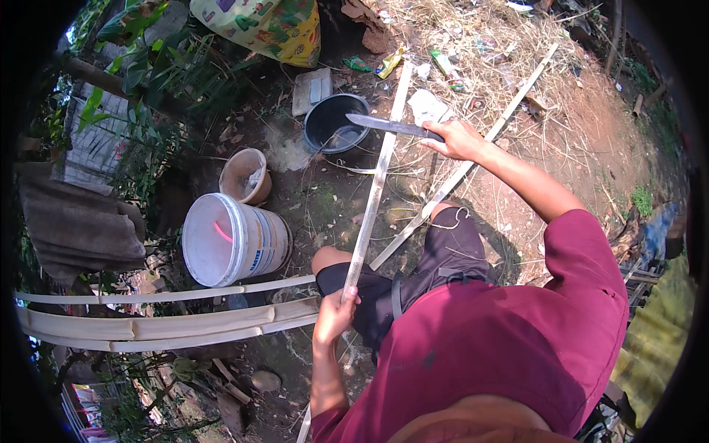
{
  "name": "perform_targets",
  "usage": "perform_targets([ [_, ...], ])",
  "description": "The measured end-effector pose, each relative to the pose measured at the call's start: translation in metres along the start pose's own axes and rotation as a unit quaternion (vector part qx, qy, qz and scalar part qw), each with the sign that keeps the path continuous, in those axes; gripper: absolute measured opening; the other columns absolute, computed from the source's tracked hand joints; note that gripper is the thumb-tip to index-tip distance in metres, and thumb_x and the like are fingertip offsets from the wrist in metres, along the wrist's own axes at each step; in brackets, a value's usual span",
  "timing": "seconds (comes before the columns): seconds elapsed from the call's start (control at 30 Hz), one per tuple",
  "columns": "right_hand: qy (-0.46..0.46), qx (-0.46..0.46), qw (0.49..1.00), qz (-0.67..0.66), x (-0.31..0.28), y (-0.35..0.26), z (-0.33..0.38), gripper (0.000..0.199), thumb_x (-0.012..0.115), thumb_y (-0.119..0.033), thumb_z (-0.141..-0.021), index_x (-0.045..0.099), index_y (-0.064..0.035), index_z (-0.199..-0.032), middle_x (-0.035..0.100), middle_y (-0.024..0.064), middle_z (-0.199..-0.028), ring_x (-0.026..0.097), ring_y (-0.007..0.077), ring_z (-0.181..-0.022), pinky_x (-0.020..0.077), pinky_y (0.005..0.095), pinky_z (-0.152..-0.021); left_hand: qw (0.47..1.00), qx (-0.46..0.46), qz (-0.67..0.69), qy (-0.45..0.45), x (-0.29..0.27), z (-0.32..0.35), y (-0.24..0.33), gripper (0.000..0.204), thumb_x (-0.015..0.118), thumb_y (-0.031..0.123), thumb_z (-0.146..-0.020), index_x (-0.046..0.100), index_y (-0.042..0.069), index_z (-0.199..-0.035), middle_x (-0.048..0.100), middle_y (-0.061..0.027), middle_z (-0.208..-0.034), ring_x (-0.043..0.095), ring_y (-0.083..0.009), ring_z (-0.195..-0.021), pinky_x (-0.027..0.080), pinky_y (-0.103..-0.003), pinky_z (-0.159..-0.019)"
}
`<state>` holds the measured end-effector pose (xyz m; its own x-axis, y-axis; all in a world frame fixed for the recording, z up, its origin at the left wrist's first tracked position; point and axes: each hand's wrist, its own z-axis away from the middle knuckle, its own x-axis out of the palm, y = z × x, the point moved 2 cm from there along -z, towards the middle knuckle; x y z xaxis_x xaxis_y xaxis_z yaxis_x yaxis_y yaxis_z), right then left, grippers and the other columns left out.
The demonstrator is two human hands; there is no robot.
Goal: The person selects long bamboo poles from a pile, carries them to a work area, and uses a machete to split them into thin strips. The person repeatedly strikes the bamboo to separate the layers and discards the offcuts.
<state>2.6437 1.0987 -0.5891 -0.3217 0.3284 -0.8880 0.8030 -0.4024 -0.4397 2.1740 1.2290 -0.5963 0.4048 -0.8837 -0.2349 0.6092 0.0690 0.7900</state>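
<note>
My left hand (pixel 337 314) is closed round the near end of a long, pale bamboo strip (pixel 375 193), which slants away from me past my knee. In my right hand (pixel 456 140) is the dark handle of a long knife (pixel 391 125). Its grey blade lies across the far part of the strip and points left; whether it touches the strip I cannot tell. A second bamboo strip (pixel 465 168) runs from between my legs toward the far right, passing under my right wrist. Several wider split bamboo pieces (pixel 177 325) lie at my left.
A white bucket (pixel 230 212) lies tilted at the left, beside a brown tub (pixel 247 176). Farther off are a black basin (pixel 337 122), a pale block (pixel 312 90) and a patterned sack (pixel 269 28). Dry straw (pixel 569 92) and wrappers (pixel 447 68) litter the ground.
</note>
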Motion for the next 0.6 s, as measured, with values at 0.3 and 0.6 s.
perform_targets([
  [0.3, 0.04, 0.237, 0.97, 0.043, 0.035, 0.151, -0.071, 0.06, 0.043, -0.061, -0.099, 0.061, -0.0098, -0.125, 0.068, 0.0274, -0.114, 0.064, 0.043, -0.111, 0.0492, 0.0488, -0.094, 0.995, -0.061, 0.022, -0.073, -0.053, 0.082, -0.035, 0.041, 0.055, 0.041, -0.103, 0.073, 0.004, -0.102, 0.05, 0.0062, -0.062, 0.044, -0.0036, -0.058, 0.037, -0.025, -0.055],
  [0.6, -0.111, 0.293, 0.903, -0.292, 0.194, 0.135, 0.041, 0.059, 0.043, -0.058, -0.103, 0.056, -0.0008, -0.11, 0.053, 0.0092, -0.067, 0.05, 0.0192, -0.051, 0.0408, 0.0341, -0.048, 0.981, 0.005, -0.16, 0.111, -0.043, 0.09, -0.079, 0.048, 0.057, 0.05, -0.097, 0.073, 0.006, -0.103, 0.072, -0.0181, -0.089, 0.07, -0.0355, -0.09, 0.051, -0.044, -0.078],
])
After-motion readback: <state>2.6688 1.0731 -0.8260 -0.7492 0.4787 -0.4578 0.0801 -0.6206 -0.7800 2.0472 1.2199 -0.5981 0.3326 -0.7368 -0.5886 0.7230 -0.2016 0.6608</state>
